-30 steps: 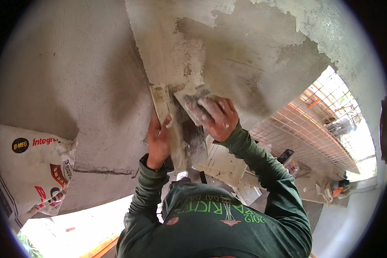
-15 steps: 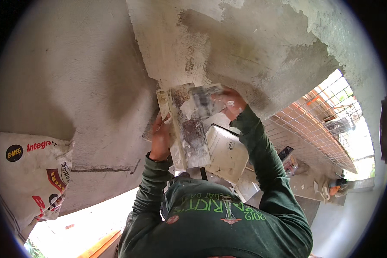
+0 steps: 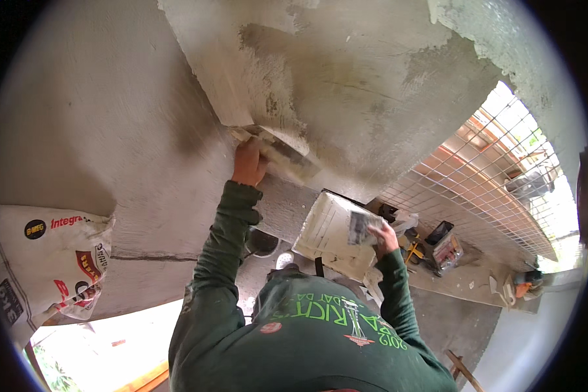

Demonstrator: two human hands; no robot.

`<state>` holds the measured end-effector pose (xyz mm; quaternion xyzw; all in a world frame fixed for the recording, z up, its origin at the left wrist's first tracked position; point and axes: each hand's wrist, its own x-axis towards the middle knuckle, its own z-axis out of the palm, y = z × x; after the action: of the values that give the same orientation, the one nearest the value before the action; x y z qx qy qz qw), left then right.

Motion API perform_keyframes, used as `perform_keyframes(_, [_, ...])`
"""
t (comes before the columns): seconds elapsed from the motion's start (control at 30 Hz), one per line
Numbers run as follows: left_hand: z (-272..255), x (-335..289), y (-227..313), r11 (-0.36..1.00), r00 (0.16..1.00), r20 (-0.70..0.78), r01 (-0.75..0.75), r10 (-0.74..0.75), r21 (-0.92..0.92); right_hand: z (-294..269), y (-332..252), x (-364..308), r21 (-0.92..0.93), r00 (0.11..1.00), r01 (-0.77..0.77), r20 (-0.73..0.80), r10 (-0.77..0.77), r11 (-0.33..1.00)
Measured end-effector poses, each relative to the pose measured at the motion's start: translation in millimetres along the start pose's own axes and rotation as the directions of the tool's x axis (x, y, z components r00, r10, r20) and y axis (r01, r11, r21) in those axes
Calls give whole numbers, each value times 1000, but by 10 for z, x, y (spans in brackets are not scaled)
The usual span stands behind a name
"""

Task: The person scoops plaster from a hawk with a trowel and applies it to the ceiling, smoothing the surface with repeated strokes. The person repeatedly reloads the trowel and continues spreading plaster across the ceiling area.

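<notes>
My left hand (image 3: 249,164) is closed around a long, plaster-smeared finishing trowel (image 3: 287,155), its flat blade against the plastered wall (image 3: 359,85) close to the corner. Lower and to the right, my right hand (image 3: 387,239) grips a small rectangular scraper (image 3: 360,228) with a grey, dirty blade. That scraper is above a square white container (image 3: 323,225) smeared with plaster; I cannot tell whether they touch.
A wire mesh (image 3: 470,176) covers the opening at right. Beneath it a phone (image 3: 440,232) and a clear package (image 3: 447,253) lie on a ledge. A printed white sack (image 3: 52,261) hangs at left. A dark round vessel (image 3: 262,242) stands below my left forearm.
My hands have moved apart. The scraper was up against the trowel blade; now it is down over the white container. The trowel has turned from facing me to lying against the wall.
</notes>
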<state>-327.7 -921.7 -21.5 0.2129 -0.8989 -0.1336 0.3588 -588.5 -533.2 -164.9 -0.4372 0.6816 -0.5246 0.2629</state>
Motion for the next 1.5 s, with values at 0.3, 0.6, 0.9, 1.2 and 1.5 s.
perform_keyframes(0.3, [-555, 1184, 219, 962, 988, 146, -93, 57, 257, 121, 740, -941, 682, 751, -456, -51, 659, 572])
perform_keyframes(0.6, [-1745, 1617, 935, 420, 965, 35, 146, -260, -896, -4, 2076, -501, 186, 966, -234, -63, 250, 954])
perform_keyframes(0.9, [-252, -303, -582, 890, 975, -78, 221, -207, 399, 217, 577, -220, 553, 871, -431, 48, 490, 713])
perform_keyframes(1.2, [-566, 774, -681, 895, 970, -9, 227, -242, 383, 232, 745, -659, 692, 764, -470, 9, 645, 548])
perform_keyframes(1.5, [-1789, 1736, 1166, 448, 789, -187, 122, -585, -886, 157, 1554, -550, 259, 947, -311, 6, 321, 914])
